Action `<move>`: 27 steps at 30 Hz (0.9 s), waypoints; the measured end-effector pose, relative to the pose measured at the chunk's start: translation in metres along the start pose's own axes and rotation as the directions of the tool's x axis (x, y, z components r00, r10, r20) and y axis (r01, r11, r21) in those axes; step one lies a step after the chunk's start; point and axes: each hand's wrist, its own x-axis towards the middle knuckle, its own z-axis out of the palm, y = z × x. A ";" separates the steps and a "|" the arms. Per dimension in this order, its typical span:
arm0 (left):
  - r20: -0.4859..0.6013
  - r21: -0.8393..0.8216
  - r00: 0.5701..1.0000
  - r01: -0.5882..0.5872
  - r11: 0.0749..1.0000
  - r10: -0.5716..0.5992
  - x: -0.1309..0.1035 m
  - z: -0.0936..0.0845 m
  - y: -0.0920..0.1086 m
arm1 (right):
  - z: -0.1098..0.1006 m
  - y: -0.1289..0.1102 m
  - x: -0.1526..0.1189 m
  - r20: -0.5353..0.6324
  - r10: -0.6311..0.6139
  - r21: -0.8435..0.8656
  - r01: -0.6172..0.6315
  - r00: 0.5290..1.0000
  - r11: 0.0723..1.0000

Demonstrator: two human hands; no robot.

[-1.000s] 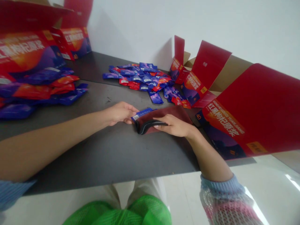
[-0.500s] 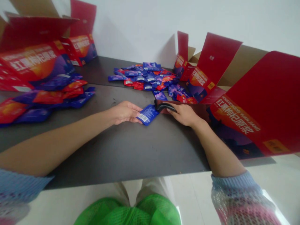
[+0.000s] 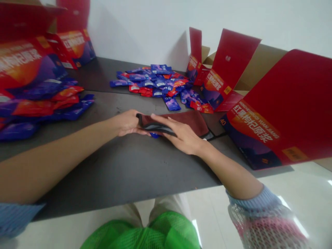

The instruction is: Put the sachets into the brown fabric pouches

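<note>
A blue sachet point(image 3: 154, 135) is pinched in my left hand point(image 3: 129, 122); only a small corner of it shows below the cloth. My right hand point(image 3: 186, 138) grips a brown cloth point(image 3: 195, 121) with black edging, its fingers stretched along the folded front edge. The cloth lies over the sachet and reaches the fingers of my left hand, hiding most of the sachet. Behind my hands is a pile of blue and red sachets point(image 3: 158, 81), with one blue sachet point(image 3: 171, 103) at its front edge.
Open red cartons stand on the right, the largest carton point(image 3: 269, 135) close to my right forearm. More red cartons point(image 3: 75, 46) stand at the left, with a second sachet heap point(image 3: 54, 100) before them. The grey table's front edge point(image 3: 124, 204) runs near my legs. A white wall rises behind.
The cloth has moved left with my right hand and now covers most of the blue sachet, which showed plainly before. My left hand keeps hold of the sachet. The view has shifted slightly.
</note>
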 end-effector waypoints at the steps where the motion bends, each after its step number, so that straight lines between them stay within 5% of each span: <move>1: -0.012 0.001 1.000 -0.016 1.000 0.017 -0.001 0.002 0.000 | 0.006 0.002 0.002 0.058 -0.033 -0.004 0.033 0.998 0.999; 6: -0.010 0.004 1.000 -0.026 1.000 0.026 0.001 0.001 -0.002 | 0.016 0.020 0.008 0.205 -0.036 -0.090 0.055 0.978 0.994; 11: 0.068 0.044 0.998 -0.012 0.999 0.009 0.006 -0.009 -0.006 | -0.001 0.035 0.004 0.212 0.041 -0.154 -0.008 0.976 0.988; 15: -0.020 0.038 1.000 -0.010 0.999 0.010 0.006 -0.011 -0.008 | -0.012 0.046 0.001 0.196 0.136 -0.200 -0.096 0.971 0.975; 21: 0.002 0.062 1.000 0.001 0.998 -0.001 0.003 -0.007 -0.006 | -0.021 0.055 0.002 0.101 0.259 -0.266 -0.225 0.961 0.937; 27: -0.137 0.102 0.990 0.006 0.995 0.008 -0.002 0.005 -0.004 | -0.032 0.054 -0.002 -0.092 0.291 -0.365 -0.304 0.952 0.880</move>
